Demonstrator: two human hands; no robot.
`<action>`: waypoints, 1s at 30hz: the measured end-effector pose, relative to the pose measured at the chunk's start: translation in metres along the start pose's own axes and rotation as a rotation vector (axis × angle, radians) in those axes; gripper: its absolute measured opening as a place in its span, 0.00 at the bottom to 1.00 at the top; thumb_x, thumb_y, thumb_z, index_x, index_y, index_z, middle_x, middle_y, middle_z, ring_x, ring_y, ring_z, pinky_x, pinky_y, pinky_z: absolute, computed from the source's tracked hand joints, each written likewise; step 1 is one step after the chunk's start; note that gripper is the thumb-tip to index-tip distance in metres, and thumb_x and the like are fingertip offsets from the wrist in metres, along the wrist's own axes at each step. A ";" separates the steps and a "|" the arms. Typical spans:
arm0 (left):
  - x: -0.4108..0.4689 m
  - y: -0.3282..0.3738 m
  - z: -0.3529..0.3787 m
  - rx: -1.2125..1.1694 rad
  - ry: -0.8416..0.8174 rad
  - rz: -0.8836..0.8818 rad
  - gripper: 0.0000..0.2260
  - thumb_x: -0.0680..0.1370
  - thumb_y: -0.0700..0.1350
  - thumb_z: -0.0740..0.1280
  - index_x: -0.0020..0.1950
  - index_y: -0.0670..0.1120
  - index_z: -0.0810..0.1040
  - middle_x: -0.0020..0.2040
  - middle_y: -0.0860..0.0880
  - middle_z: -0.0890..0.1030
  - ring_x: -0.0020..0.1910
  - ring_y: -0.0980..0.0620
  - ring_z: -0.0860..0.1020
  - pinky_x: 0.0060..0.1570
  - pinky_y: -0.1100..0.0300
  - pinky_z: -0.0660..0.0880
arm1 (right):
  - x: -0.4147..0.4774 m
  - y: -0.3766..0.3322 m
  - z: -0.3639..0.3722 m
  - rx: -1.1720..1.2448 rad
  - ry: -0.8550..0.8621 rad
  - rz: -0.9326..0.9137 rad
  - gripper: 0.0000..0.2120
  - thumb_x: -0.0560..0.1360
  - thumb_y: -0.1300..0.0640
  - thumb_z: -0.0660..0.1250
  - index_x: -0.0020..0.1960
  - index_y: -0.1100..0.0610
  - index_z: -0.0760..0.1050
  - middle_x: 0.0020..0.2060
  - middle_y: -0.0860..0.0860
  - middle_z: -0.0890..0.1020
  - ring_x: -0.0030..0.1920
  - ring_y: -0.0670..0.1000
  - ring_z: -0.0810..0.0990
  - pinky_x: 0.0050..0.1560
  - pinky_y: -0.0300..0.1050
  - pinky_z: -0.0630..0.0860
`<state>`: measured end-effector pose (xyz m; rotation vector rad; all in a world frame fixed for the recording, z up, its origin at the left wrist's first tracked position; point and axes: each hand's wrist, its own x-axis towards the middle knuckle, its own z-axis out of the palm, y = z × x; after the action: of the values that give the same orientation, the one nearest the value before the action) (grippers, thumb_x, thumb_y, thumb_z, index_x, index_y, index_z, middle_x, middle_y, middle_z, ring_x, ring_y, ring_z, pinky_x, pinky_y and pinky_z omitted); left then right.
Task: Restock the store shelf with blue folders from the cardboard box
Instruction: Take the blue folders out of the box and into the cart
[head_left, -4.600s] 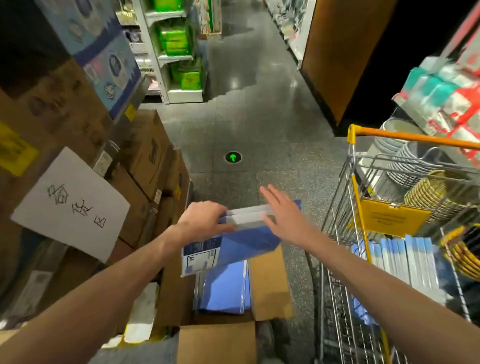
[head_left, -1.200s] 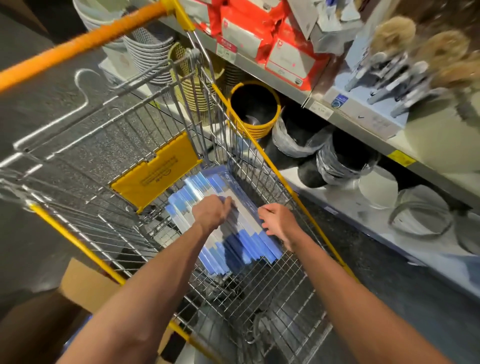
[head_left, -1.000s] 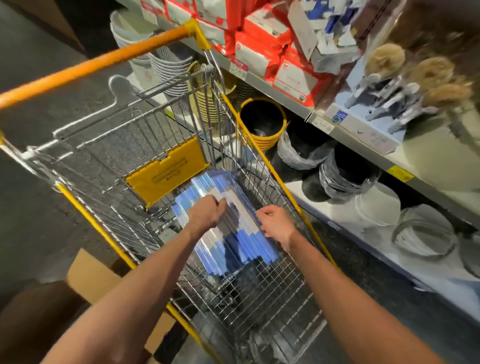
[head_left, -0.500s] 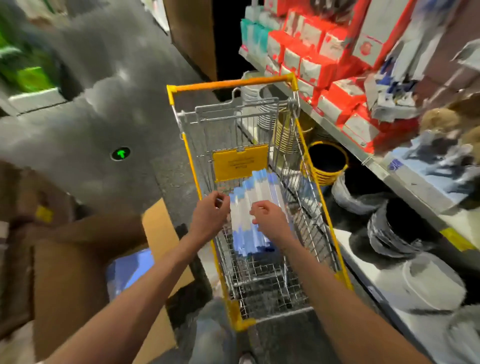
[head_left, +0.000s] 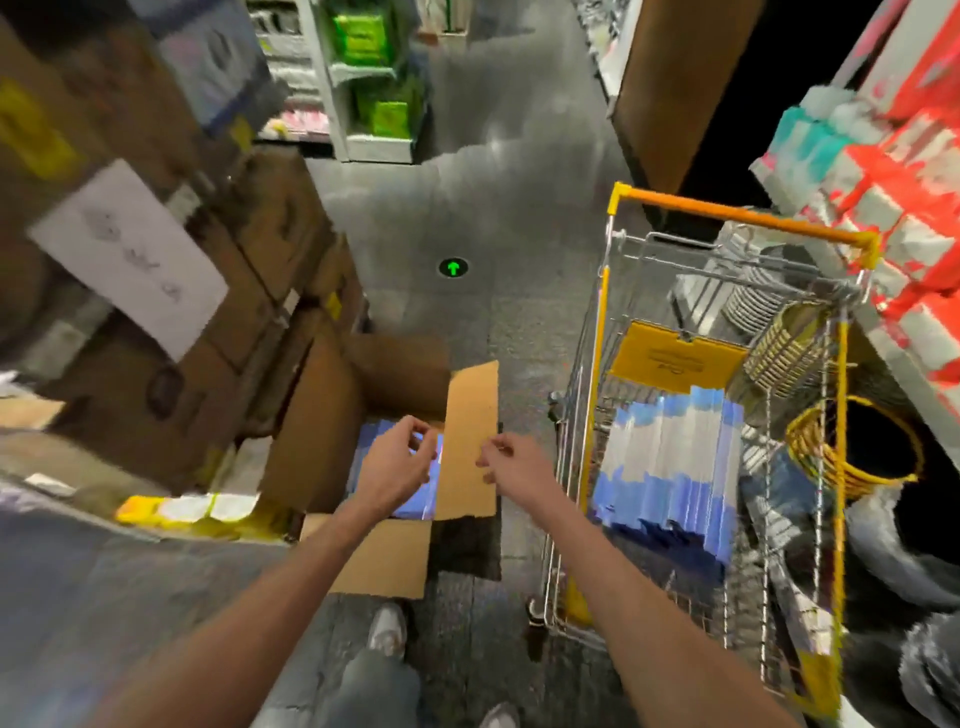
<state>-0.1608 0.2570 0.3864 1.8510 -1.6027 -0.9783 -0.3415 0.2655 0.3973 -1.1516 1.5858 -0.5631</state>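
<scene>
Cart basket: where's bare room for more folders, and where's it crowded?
Free: the wire floor between the blue folders and the near end of the cart. Crowded: folders fill the stretch up to the yellow flap, along the left wall. The right-side strip is too blurred to judge.

At my right I see a wire shopping cart (head_left: 600, 364) with an orange handle (head_left: 737, 215) and a yellow basket (head_left: 810, 447) beside it, ahead a green arrow (head_left: 453, 268) on the floor (head_left: 519, 317), at left stacked brown cartons (head_left: 280, 228).
</scene>
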 end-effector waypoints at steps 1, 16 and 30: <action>-0.001 -0.012 -0.010 -0.005 0.014 -0.036 0.07 0.84 0.51 0.63 0.51 0.49 0.76 0.43 0.50 0.83 0.35 0.54 0.83 0.31 0.64 0.77 | 0.005 -0.005 0.013 -0.017 -0.022 -0.005 0.06 0.80 0.50 0.62 0.50 0.50 0.76 0.48 0.52 0.84 0.44 0.53 0.83 0.46 0.50 0.78; 0.108 -0.191 -0.128 -0.016 -0.030 -0.232 0.07 0.82 0.51 0.64 0.49 0.49 0.77 0.40 0.51 0.83 0.40 0.50 0.81 0.45 0.48 0.79 | 0.163 -0.061 0.221 -0.283 -0.139 0.092 0.08 0.80 0.54 0.64 0.52 0.57 0.80 0.42 0.52 0.83 0.47 0.55 0.83 0.55 0.54 0.80; 0.252 -0.329 -0.101 -0.100 -0.244 -0.436 0.18 0.74 0.62 0.62 0.53 0.51 0.78 0.43 0.49 0.85 0.44 0.45 0.84 0.45 0.45 0.83 | 0.297 -0.030 0.297 -0.361 -0.074 0.244 0.11 0.81 0.57 0.65 0.57 0.64 0.79 0.50 0.59 0.84 0.48 0.55 0.79 0.46 0.37 0.67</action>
<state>0.1347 0.0620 0.1495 2.1221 -1.2667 -1.4929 -0.0535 0.0470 0.1814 -1.2006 1.7769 -0.0734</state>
